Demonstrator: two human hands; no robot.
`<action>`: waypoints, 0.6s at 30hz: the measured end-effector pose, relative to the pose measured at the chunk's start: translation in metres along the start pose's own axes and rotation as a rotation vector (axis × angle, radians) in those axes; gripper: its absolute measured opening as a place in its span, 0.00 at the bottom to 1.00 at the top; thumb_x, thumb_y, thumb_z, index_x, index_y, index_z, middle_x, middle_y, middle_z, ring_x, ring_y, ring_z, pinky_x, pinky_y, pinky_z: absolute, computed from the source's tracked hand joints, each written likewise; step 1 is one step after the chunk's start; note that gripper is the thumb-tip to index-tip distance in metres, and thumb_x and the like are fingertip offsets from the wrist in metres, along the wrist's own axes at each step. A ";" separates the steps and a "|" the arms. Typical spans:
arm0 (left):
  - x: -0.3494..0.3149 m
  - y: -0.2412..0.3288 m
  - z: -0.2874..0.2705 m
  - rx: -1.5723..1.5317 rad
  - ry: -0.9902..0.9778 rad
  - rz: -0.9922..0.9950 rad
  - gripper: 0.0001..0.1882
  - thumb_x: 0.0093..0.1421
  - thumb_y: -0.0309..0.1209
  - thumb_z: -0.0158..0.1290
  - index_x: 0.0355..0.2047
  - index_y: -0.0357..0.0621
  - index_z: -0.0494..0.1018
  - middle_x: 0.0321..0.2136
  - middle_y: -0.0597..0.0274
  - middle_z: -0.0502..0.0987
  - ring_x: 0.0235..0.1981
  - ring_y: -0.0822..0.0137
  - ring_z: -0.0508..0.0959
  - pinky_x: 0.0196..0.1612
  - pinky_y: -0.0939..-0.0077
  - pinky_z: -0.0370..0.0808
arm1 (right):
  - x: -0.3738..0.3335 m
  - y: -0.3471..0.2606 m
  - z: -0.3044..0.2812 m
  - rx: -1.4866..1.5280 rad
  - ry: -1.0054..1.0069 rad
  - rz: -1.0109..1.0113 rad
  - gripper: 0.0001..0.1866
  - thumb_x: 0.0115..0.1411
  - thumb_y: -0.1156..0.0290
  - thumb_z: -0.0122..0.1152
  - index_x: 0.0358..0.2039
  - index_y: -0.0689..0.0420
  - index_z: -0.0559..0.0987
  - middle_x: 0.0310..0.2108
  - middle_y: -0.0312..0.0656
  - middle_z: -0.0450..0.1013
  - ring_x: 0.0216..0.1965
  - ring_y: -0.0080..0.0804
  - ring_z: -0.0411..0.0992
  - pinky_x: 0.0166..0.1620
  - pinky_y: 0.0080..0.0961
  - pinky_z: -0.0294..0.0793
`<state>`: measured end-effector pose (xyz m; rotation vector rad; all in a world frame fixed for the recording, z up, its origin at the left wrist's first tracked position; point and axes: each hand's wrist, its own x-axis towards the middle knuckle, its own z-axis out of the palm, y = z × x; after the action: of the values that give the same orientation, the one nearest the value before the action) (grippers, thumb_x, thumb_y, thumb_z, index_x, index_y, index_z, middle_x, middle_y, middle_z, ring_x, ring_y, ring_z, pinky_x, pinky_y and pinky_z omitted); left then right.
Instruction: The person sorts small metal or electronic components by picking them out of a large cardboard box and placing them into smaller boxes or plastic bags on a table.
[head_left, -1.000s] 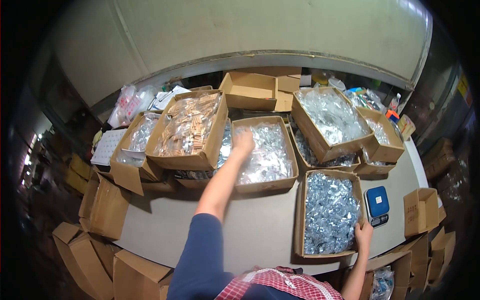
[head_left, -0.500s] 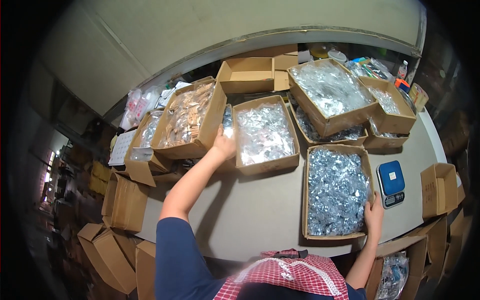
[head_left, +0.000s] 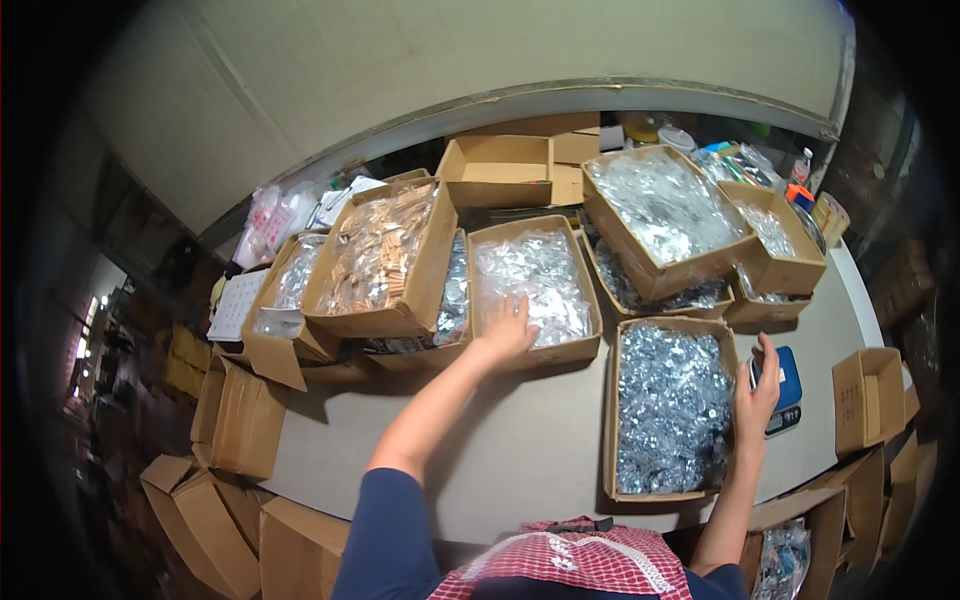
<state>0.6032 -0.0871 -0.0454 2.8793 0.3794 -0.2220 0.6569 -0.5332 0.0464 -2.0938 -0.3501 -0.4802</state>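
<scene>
My left hand (head_left: 510,332) is stretched over the near left part of a cardboard box (head_left: 565,350) at mid-table. Its fingers are spread above or on the clear plastic packets (head_left: 532,278) inside; whether they touch is unclear. Close in front on the right stands another cardboard box (head_left: 608,440), filled with small shiny blue-grey pieces (head_left: 672,410). My right hand (head_left: 757,390) is at this box's right wall, fingers apart and pointing away from me. It partly covers a blue-topped digital scale (head_left: 788,380).
Left of my left hand, a box of copper-coloured pieces (head_left: 385,250) sits raised on others. A box of clear packets (head_left: 670,205) is stacked at the back right. An open carton (head_left: 495,175) stands behind. Cartons (head_left: 240,415) flank the table's left edge.
My left hand has moved right, from the gap beside the copper-coloured pieces to over the clear packets. My right hand has moved farther up the near box's side, over the scale's edge.
</scene>
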 end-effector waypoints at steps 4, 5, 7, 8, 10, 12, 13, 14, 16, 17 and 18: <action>0.034 0.014 0.008 -0.064 -0.049 -0.077 0.42 0.63 0.51 0.47 0.69 0.41 0.47 0.69 0.35 0.43 0.71 0.41 0.44 0.66 0.34 0.47 | 0.070 -0.027 0.023 -0.108 -0.013 -0.319 0.25 0.58 0.81 0.53 0.57 0.61 0.69 0.58 0.51 0.67 0.59 0.50 0.66 0.61 0.37 0.65; 0.036 0.016 0.008 -0.075 -0.043 -0.088 0.42 0.63 0.51 0.47 0.69 0.41 0.47 0.69 0.35 0.43 0.71 0.41 0.44 0.66 0.34 0.47 | 0.084 -0.038 0.029 -0.117 -0.035 -0.337 0.25 0.57 0.82 0.54 0.57 0.60 0.69 0.60 0.50 0.64 0.60 0.50 0.65 0.61 0.38 0.64; 0.035 0.029 0.003 0.205 -0.039 -0.029 0.43 0.61 0.52 0.49 0.69 0.41 0.50 0.70 0.37 0.43 0.71 0.42 0.43 0.66 0.33 0.43 | 0.106 -0.041 0.040 -0.158 -0.067 -0.352 0.26 0.57 0.82 0.54 0.58 0.60 0.69 0.63 0.49 0.61 0.62 0.50 0.63 0.62 0.38 0.63; 0.031 0.035 -0.002 0.348 0.005 0.001 0.40 0.63 0.50 0.48 0.68 0.38 0.53 0.69 0.37 0.46 0.71 0.44 0.45 0.68 0.38 0.42 | 0.117 -0.035 0.046 -0.220 -0.068 -0.405 0.26 0.57 0.82 0.54 0.58 0.60 0.69 0.64 0.48 0.60 0.63 0.49 0.61 0.63 0.37 0.61; 0.015 0.005 0.000 0.439 0.205 -0.053 0.38 0.62 0.46 0.49 0.67 0.39 0.55 0.68 0.36 0.48 0.71 0.44 0.47 0.68 0.41 0.43 | 0.129 -0.045 0.067 -0.251 -0.129 -0.463 0.32 0.51 0.85 0.54 0.60 0.59 0.67 0.65 0.49 0.57 0.65 0.51 0.58 0.65 0.39 0.58; -0.001 -0.028 0.003 0.554 0.387 -0.232 0.28 0.65 0.39 0.46 0.63 0.39 0.62 0.62 0.38 0.60 0.66 0.46 0.58 0.67 0.49 0.53 | 0.140 -0.046 0.085 -0.341 -0.195 -0.557 0.40 0.42 0.87 0.52 0.62 0.58 0.65 0.67 0.51 0.54 0.67 0.54 0.53 0.68 0.42 0.53; -0.016 -0.059 0.007 0.045 0.486 -0.191 0.24 0.68 0.40 0.42 0.59 0.38 0.64 0.58 0.41 0.64 0.61 0.50 0.63 0.63 0.55 0.58 | 0.144 -0.043 0.095 -0.329 -0.232 -0.598 0.42 0.40 0.88 0.52 0.62 0.57 0.65 0.67 0.51 0.53 0.68 0.54 0.50 0.70 0.43 0.48; -0.029 -0.088 0.006 -0.436 0.614 -0.145 0.23 0.70 0.40 0.38 0.56 0.36 0.66 0.54 0.44 0.68 0.56 0.54 0.68 0.60 0.61 0.64 | 0.150 -0.022 0.102 -0.418 -0.236 -0.596 0.44 0.40 0.88 0.51 0.63 0.57 0.64 0.67 0.52 0.54 0.68 0.54 0.50 0.70 0.42 0.46; -0.009 -0.058 -0.018 -0.834 0.673 -0.120 0.19 0.71 0.39 0.35 0.49 0.38 0.68 0.45 0.52 0.68 0.48 0.59 0.68 0.56 0.65 0.66 | 0.175 0.039 0.081 -0.473 -0.226 -0.650 0.44 0.42 0.85 0.56 0.65 0.58 0.62 0.67 0.53 0.55 0.69 0.54 0.49 0.70 0.43 0.45; 0.002 -0.055 -0.016 -0.208 0.591 -0.144 0.19 0.69 0.37 0.38 0.51 0.36 0.68 0.49 0.49 0.67 0.52 0.56 0.65 0.58 0.62 0.63 | 0.193 0.101 0.079 -0.485 -0.192 -0.711 0.44 0.43 0.83 0.57 0.65 0.59 0.61 0.66 0.53 0.55 0.68 0.55 0.50 0.70 0.44 0.45; 0.015 -0.045 -0.015 0.304 0.466 -0.155 0.21 0.66 0.36 0.40 0.52 0.33 0.67 0.52 0.45 0.66 0.56 0.53 0.63 0.60 0.60 0.61 | 0.210 0.163 0.082 -0.503 -0.162 -0.773 0.44 0.45 0.82 0.58 0.66 0.59 0.60 0.66 0.54 0.55 0.68 0.56 0.50 0.69 0.45 0.45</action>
<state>0.6069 -0.0382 -0.0430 3.1846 0.7059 0.4116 0.9279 -0.5376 -0.0160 -2.4352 -1.2640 -0.9195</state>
